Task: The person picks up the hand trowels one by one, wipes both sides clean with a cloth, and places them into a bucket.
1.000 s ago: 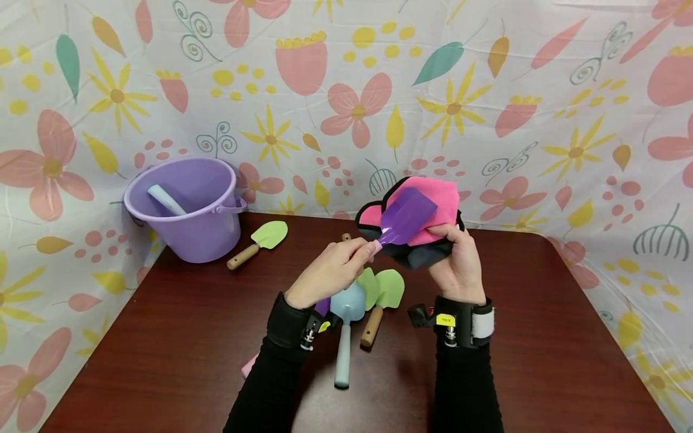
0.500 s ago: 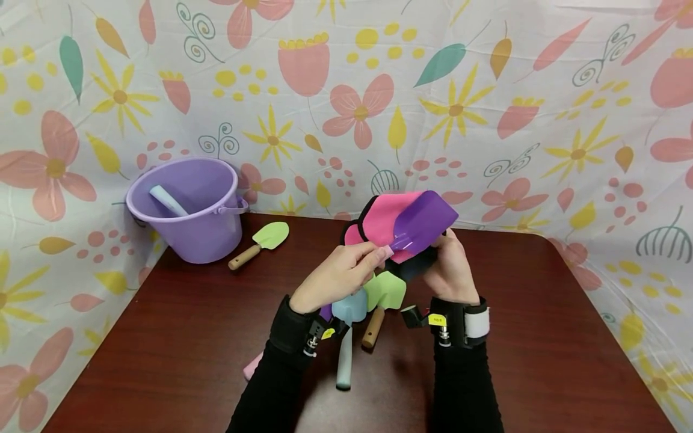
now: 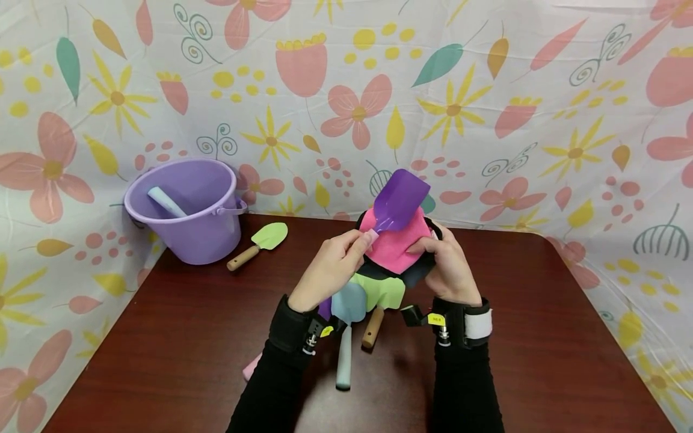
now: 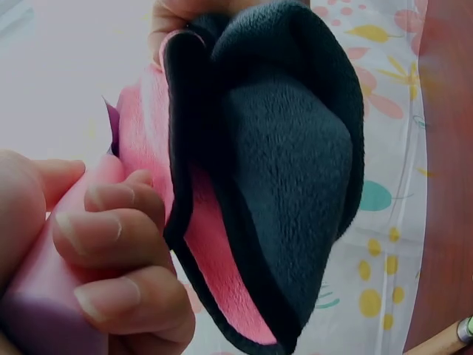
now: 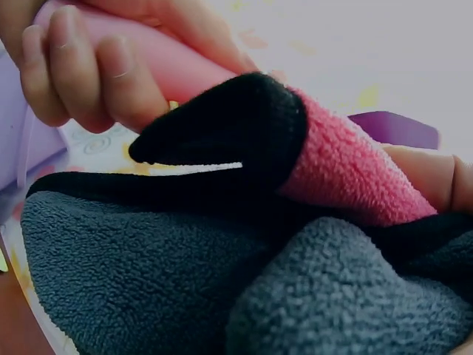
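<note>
My left hand (image 3: 327,267) grips the pink handle (image 4: 55,274) of a toy shovel with a purple blade (image 3: 400,201); its fingers curl round the handle in the left wrist view. A cloth (image 3: 397,246), pink on one side and dark grey on the other with black edging, is bunched in my right hand (image 3: 452,264). The shovel blade lies over the pink side, tilted up and to the right. In the right wrist view the grey side of the cloth (image 5: 140,266) fills the lower part, and the blade (image 5: 399,129) is mostly hidden behind the pink fold.
A purple bucket (image 3: 181,222) stands at the table's back left, with a light blue handle (image 3: 166,201) inside. Beside it lies a green trowel (image 3: 271,236). Below my hands are a blue scoop (image 3: 349,304), green trowels (image 3: 387,293) and a partly hidden pink handle (image 3: 251,365).
The shovel blade swung right across the cloth, then came back left and higher, now pointing more upward. The cloth shifted left and down with my right hand. The tools on the table stay put.
</note>
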Tool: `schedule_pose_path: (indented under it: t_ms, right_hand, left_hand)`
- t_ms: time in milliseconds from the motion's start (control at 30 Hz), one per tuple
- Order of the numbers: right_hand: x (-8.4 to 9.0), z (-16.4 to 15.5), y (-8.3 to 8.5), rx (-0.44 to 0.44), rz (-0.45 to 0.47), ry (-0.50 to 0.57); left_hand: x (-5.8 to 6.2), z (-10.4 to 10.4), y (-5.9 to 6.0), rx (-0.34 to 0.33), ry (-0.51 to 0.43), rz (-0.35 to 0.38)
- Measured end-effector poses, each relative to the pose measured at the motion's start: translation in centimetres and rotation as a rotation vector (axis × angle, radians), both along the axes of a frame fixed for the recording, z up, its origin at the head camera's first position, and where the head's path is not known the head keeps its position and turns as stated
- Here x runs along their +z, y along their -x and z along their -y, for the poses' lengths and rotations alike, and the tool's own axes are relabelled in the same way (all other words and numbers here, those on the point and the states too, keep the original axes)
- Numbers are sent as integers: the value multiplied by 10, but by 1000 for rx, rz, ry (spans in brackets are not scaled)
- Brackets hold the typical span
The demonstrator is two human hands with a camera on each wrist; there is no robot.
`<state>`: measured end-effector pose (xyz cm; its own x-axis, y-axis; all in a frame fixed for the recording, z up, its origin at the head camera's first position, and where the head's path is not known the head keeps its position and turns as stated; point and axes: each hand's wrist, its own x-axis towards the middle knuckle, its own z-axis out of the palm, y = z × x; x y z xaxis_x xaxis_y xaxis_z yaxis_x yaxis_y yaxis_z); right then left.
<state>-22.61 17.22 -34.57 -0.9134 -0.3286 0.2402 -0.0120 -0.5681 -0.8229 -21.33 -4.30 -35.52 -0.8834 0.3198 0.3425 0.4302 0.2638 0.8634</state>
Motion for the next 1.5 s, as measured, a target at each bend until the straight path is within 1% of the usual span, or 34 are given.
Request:
schedule_pose_path:
  t_ms: [100, 233, 300, 400, 533, 733, 867, 933, 1100, 1200, 1300, 1400, 1500]
  right_hand:
    - [2, -2, -1, -11, 2, 5]
    - [4, -5, -1, -2, -17, 59]
    - [4, -6, -1, -1, -31, 98]
    - [4, -8, 0, -11, -46, 143]
    - [3, -10, 2, -6, -52, 225]
    - [1, -14, 5, -27, -49, 372]
    - [0, -15, 6, -47, -26, 458]
    - [0, -16, 7, -56, -20, 485]
    - [-2, -20, 7, -71, -2, 507]
    - [-3, -22, 8, -59, 14, 525]
    - [-3, -23, 8, -60, 32, 551]
    - [-3, -24, 7, -101, 61, 550]
    - [-3, -24, 6, -144, 96, 540]
  left_hand:
    - [-1, 1, 1, 40, 20, -11]
    - [-2, 3, 4, 76, 66, -26]
    - [-3, 4, 5, 85, 86, -20]
    - [-4, 5, 5, 75, 111, 2]
    - [-4, 5, 4, 29, 147, 33]
    - [-2, 5, 3, -57, 196, 45]
    - [-3, 4, 3, -132, 199, 90]
    - [-3, 4, 2, -166, 204, 116]
    - [-3, 1, 1, -210, 240, 159]
    - [-3, 0, 0, -233, 253, 163]
    - [-3, 0, 0, -267, 264, 152]
    - [-2, 0, 0, -296, 278, 143]
    - [-3, 0, 0, -305, 285, 144]
